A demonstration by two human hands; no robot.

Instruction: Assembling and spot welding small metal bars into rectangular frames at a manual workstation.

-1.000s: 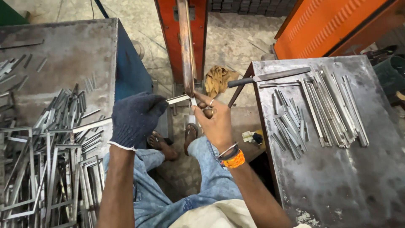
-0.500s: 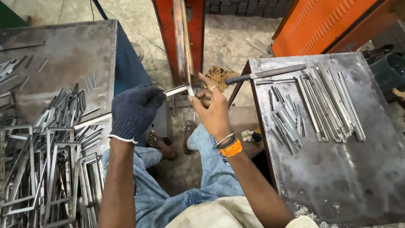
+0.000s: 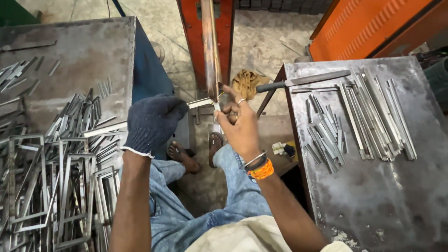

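My left hand (image 3: 151,122), in a dark knit glove, grips a thin flat metal strip (image 3: 200,102) that points right toward the vertical metal bar (image 3: 210,51) of an orange machine. My bare right hand (image 3: 239,125), with a ring and orange and dark bangles at the wrist, pinches the other end of the piece just under that bar. Both hands meet at the bar's lower end, above my knees in blue jeans.
A grey metal table (image 3: 373,196) on the right carries loose strips (image 3: 326,135), longer bars (image 3: 373,116) and a large knife-like file (image 3: 303,80). The left table (image 3: 79,51) holds a heap of welded rectangular frames (image 3: 51,186) and strips. A rag (image 3: 246,81) lies on the floor.
Both hands have risen slightly and moved closer to the vertical bar. The strip now sits at the bar's lower end.
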